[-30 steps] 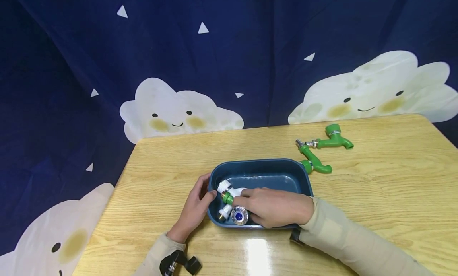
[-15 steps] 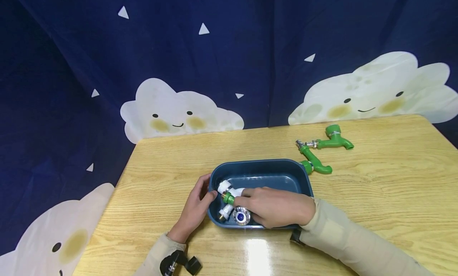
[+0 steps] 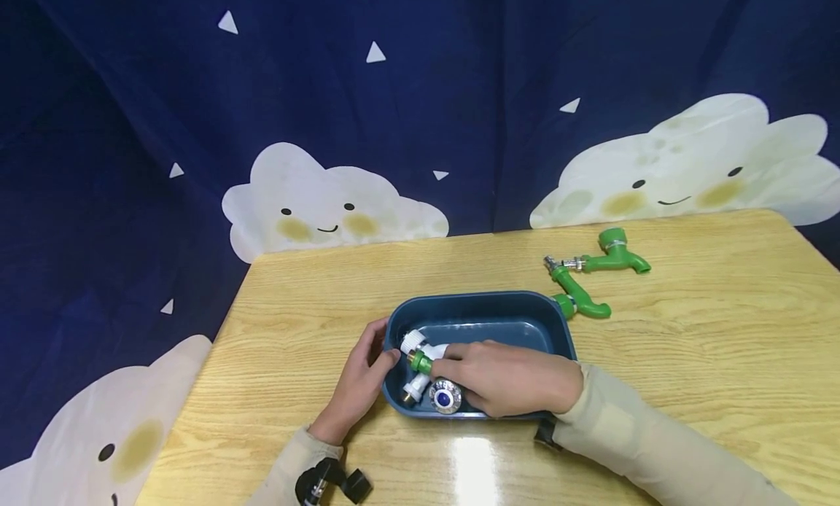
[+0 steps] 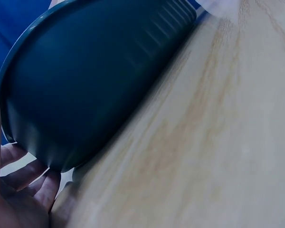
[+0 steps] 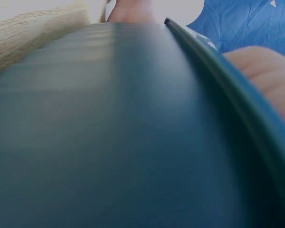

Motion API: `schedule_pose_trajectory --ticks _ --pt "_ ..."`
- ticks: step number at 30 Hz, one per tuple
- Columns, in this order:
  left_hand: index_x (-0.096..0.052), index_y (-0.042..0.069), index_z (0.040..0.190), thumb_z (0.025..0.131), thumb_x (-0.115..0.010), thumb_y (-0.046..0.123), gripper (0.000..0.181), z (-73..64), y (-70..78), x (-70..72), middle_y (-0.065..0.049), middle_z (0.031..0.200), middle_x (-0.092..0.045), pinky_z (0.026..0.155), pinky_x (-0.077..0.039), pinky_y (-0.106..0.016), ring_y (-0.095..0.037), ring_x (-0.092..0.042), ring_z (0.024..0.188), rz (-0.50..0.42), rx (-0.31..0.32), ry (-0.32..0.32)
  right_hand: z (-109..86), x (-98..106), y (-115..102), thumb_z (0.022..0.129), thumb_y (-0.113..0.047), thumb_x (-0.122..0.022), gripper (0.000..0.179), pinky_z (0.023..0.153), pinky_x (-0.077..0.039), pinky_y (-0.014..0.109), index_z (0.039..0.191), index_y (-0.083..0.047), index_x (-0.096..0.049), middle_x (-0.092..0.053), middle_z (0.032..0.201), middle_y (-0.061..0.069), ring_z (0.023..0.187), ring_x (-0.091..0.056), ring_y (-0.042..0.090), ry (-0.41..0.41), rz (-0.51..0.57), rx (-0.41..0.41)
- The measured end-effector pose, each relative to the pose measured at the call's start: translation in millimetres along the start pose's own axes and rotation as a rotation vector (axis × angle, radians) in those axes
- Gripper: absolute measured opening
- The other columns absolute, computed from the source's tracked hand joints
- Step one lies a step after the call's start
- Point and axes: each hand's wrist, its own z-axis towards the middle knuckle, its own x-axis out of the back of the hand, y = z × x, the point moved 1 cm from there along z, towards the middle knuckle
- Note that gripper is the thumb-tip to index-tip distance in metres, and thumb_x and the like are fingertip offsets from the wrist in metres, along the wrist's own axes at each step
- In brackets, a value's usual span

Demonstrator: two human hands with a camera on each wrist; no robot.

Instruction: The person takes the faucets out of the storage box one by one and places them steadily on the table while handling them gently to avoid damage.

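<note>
A dark blue plastic bin (image 3: pixel 459 300) stands on the wooden table. At its left end my left hand (image 3: pixel 357 378) grips the wall, thumb over the rim and fingers against the outside (image 4: pixel 31 178). My right hand (image 3: pixel 512 378) reaches down into the bin and holds a green faucet (image 3: pixel 422 363), whose brass-coloured threaded end pokes out past the fingers. The rest of that faucet is hidden under the hand. Around it in the bin lie a white faucet (image 3: pixel 413 341), a white threaded fitting (image 3: pixel 416 386) and a round chrome knob with a blue centre (image 3: pixel 445 396).
Two green faucets lie on the table behind the bin's right end: one at the back (image 3: pixel 613 258), the other a nearer faucet (image 3: pixel 580 302) right by the bin's corner. A dark blue curtain (image 3: pixel 394 112) with cloud faces hangs behind the table.
The chrome knob and the green faucet have shifted slightly to the right in the bin, with the right hand. The left hand keeps its place on the bin.
</note>
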Motion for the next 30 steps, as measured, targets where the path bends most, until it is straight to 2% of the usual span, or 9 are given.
schedule_pose_trajectory --ticks 4,8,19,30 --pt "-0.053 0.015 0.145 0.099 -0.056 0.007 0.048 -0.3 0.4 0.8 -0.012 0.139 -0.063 0.1 -0.047 -0.02 -0.017 -0.059 0.121 -0.003 -0.01 0.005 -2.4 4 1 0.098 -0.008 -0.064 0.031 0.077 -0.058 0.024 0.127 -0.016 -0.062 -0.07 0.117 0.002 0.092 -0.07 0.01 0.023 0.028 0.003" --pt "-0.053 0.013 0.145 0.099 -0.056 0.008 0.047 0.0 0.3 0.8 -0.014 0.137 -0.063 0.099 -0.048 -0.02 -0.018 -0.06 0.119 -0.004 -0.029 0.0 -6.9 8 1 0.097 -0.008 -0.065 0.032 0.076 -0.056 0.023 0.128 -0.016 -0.064 -0.069 0.115 0.001 0.089 -0.066 0.006 0.031 0.05 -0.032" --pt "-0.054 0.014 0.144 0.097 -0.057 0.006 0.048 -0.4 1.0 -2.2 -0.015 0.136 -0.063 0.098 -0.048 -0.021 -0.024 -0.058 0.118 -0.021 -0.002 0.007 -13.3 14 -3 0.095 -0.007 -0.065 0.036 0.081 -0.058 0.026 0.13 -0.015 -0.066 -0.069 0.12 0.001 0.099 -0.07 0.01 0.088 0.035 -0.044" --pt "-0.053 0.013 0.145 0.098 -0.056 0.006 0.048 0.5 -0.4 -0.7 -0.015 0.139 -0.062 0.099 -0.047 -0.021 -0.026 -0.058 0.122 -0.015 -0.029 -0.006 -20.2 18 -5 0.092 -0.005 -0.067 0.038 0.08 -0.059 0.028 0.129 -0.015 -0.067 -0.07 0.117 0.0 0.096 -0.07 0.011 0.144 0.003 -0.062"
